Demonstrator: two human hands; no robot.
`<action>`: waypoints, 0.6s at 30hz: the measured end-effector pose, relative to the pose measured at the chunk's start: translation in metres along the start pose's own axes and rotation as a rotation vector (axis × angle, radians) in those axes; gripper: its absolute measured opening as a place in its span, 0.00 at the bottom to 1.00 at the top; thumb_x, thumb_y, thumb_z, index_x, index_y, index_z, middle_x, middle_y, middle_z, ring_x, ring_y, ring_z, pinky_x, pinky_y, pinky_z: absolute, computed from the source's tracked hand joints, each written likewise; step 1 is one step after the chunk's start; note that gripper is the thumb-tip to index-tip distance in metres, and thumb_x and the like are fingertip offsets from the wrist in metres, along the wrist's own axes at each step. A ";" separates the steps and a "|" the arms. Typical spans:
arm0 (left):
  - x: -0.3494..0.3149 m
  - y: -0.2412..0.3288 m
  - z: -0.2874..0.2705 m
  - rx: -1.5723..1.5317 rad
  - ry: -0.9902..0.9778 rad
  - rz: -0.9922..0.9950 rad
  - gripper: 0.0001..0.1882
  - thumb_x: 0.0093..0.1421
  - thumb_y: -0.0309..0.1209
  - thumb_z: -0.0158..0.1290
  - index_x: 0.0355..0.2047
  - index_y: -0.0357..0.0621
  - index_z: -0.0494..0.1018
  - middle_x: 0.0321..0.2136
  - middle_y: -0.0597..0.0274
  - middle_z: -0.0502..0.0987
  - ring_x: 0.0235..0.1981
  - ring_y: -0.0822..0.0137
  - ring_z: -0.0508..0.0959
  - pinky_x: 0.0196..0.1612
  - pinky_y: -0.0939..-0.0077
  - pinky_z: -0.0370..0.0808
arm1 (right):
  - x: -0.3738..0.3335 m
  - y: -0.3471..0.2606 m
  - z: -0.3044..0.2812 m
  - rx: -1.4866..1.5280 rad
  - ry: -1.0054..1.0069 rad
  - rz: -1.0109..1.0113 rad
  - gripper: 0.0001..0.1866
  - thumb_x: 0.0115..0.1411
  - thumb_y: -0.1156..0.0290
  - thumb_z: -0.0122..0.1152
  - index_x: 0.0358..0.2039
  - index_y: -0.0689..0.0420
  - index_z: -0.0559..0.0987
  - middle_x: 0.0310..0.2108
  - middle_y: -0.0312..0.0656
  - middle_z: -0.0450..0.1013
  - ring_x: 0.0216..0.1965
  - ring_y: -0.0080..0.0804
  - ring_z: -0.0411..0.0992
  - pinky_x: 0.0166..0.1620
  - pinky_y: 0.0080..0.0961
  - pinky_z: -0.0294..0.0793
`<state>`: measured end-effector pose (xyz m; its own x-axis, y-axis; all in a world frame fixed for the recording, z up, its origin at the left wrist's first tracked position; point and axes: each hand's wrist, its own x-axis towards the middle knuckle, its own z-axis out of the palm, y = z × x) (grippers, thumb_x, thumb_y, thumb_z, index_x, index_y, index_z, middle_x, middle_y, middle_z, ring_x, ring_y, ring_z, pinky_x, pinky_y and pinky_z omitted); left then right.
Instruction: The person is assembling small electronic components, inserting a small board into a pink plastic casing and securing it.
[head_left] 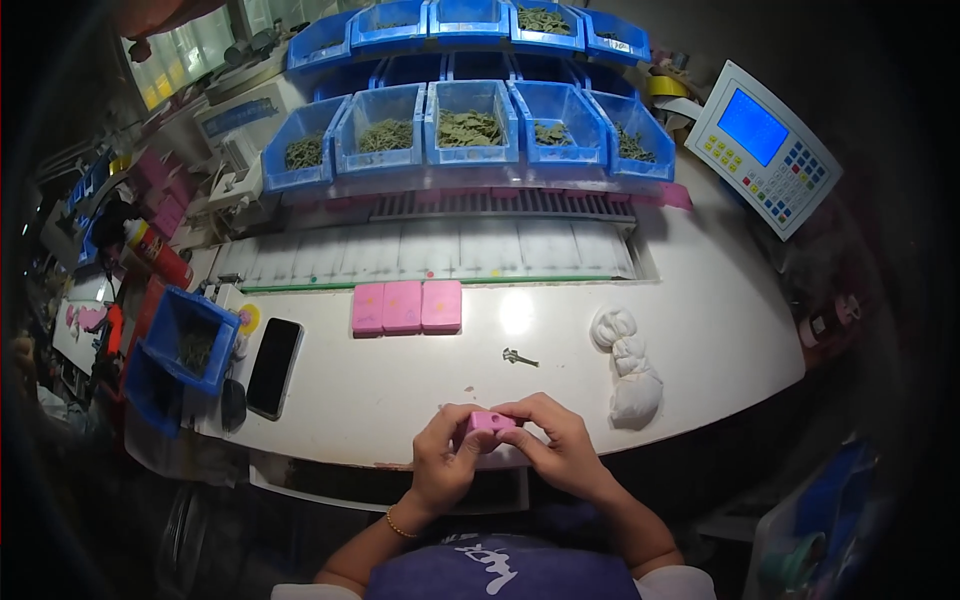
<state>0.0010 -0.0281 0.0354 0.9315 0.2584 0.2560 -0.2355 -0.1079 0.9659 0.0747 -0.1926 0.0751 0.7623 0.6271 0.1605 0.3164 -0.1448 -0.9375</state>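
Observation:
A pink rubber mould (489, 421), a small block with a round hole in its side, is held near the front edge of the table. My left hand (443, 452) grips its left side, and my right hand (551, 440) closes on the right, thumbs toward me. Beyond my hands lies a small dark green branched piece (520, 357), apart from them. Three similar pink moulds (403, 306) stand side by side farther back, to the left. On the right rests a knotted white cloth pouch (635, 390).
Blue bins (474, 150) with green pieces rise in tiers behind a pale panel strip (430, 250). A black phone (275, 367) lies left, beside another blue bin (190, 335). At the right stands a control panel (765, 145) with a blue screen.

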 end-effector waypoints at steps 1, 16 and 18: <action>0.004 0.002 -0.002 0.078 0.040 -0.022 0.13 0.65 0.33 0.56 0.42 0.35 0.74 0.32 0.58 0.78 0.28 0.72 0.75 0.33 0.77 0.72 | 0.002 0.002 0.000 -0.023 0.013 -0.009 0.13 0.57 0.77 0.64 0.45 0.61 0.80 0.39 0.43 0.76 0.44 0.35 0.73 0.47 0.28 0.72; 0.080 0.000 -0.054 0.883 0.106 0.141 0.23 0.57 0.37 0.59 0.53 0.46 0.75 0.41 0.51 0.76 0.40 0.49 0.74 0.47 0.61 0.73 | 0.038 0.079 -0.008 -0.634 0.404 -0.067 0.02 0.60 0.77 0.57 0.33 0.61 0.74 0.34 0.47 0.70 0.39 0.46 0.66 0.44 0.38 0.65; 0.133 -0.007 -0.069 0.937 0.271 0.229 0.23 0.57 0.37 0.59 0.53 0.45 0.74 0.41 0.51 0.77 0.41 0.48 0.73 0.47 0.60 0.73 | 0.036 0.072 -0.002 -0.482 0.415 -0.032 0.02 0.61 0.78 0.56 0.33 0.62 0.74 0.33 0.48 0.70 0.38 0.47 0.67 0.43 0.38 0.67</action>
<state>0.1072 0.0735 0.0653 0.7688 0.3343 0.5451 0.0209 -0.8651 0.5011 0.1262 -0.1821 0.0137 0.8731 0.3016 0.3830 0.4874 -0.5198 -0.7016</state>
